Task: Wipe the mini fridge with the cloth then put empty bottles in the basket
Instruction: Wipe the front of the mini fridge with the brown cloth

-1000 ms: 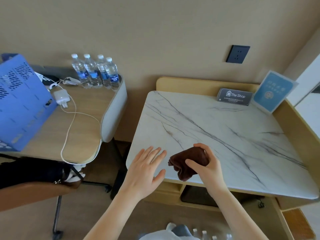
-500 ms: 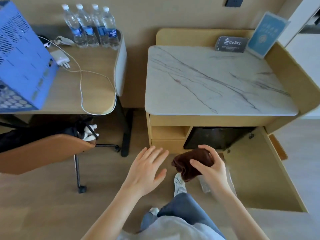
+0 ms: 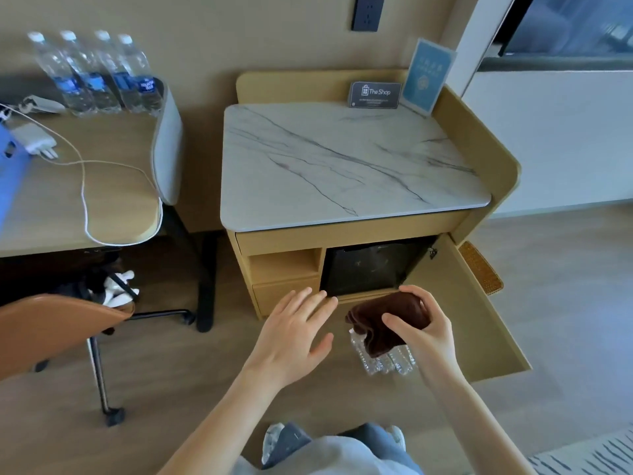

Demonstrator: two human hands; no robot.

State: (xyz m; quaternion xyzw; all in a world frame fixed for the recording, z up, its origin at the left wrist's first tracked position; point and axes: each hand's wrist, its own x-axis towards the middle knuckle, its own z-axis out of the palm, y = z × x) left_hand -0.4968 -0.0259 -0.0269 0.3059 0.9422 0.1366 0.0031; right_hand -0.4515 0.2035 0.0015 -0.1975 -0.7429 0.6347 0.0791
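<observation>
Right hand (image 3: 424, 327) grips bunched cloth (image 3: 387, 317); left hand (image 3: 294, 334) flat, spread, empty, just beside. Mini fridge (image 3: 370, 269) in cabinet bay beyond my hands. I'd flatten the cloth first, press evenly, overlap strokes. Empty bottles (image 3: 387, 363) on floor below.

What looks like a white charger (image 3: 32, 140) lies on the wooden desk (image 3: 113, 186).

Bottles (image 3: 387, 363) on floor: mostly hidden behind cloth (image 3: 383, 337) and right hand (image 3: 424, 334), count unclear. Cloth's right part covered by that hand's fingers (image 3: 418, 294). Fridge (image 3: 370, 269): dark, in shadow, front detail unreadable. Basket (image 3: 8, 180) cut by left edge, only a blue sliver. Chair (image 3: 58, 323) also cut left. Sign (image 3: 428, 77) text blurred; card (image 3: 375, 94) small print too small. Both forearms run off bottom edge.
</observation>
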